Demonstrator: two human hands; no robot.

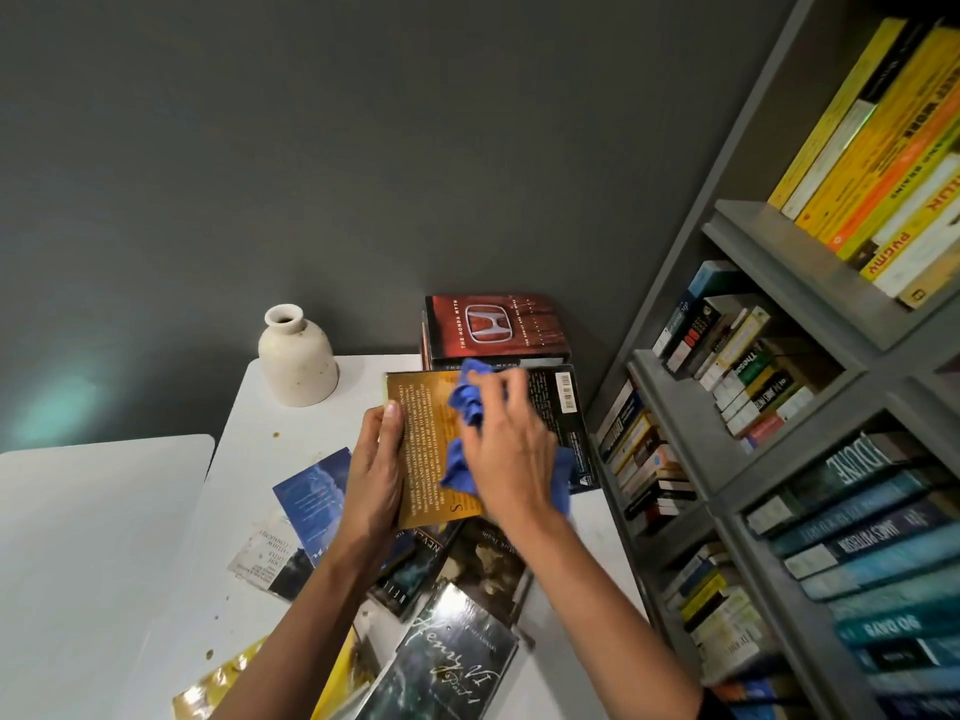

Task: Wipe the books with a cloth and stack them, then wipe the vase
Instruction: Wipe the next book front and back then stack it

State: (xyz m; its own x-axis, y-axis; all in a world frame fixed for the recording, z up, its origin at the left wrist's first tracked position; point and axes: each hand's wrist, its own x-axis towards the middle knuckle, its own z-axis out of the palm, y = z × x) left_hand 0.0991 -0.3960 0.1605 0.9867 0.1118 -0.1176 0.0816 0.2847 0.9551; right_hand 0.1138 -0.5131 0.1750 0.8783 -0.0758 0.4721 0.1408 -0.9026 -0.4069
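Note:
My left hand grips the left edge of an orange-and-black book, held back cover up above the table. My right hand holds a crumpled blue cloth and presses it onto that cover. Behind it, against the wall, a short stack of books lies flat with a red Honda book on top. A cream ceramic vase stands upright at the table's back left. Several loose books lie scattered on the table under my forearms.
The white table has small brown spots. A second white table adjoins it on the left. A grey bookshelf packed with books fills the right side. A dark grey wall stands behind.

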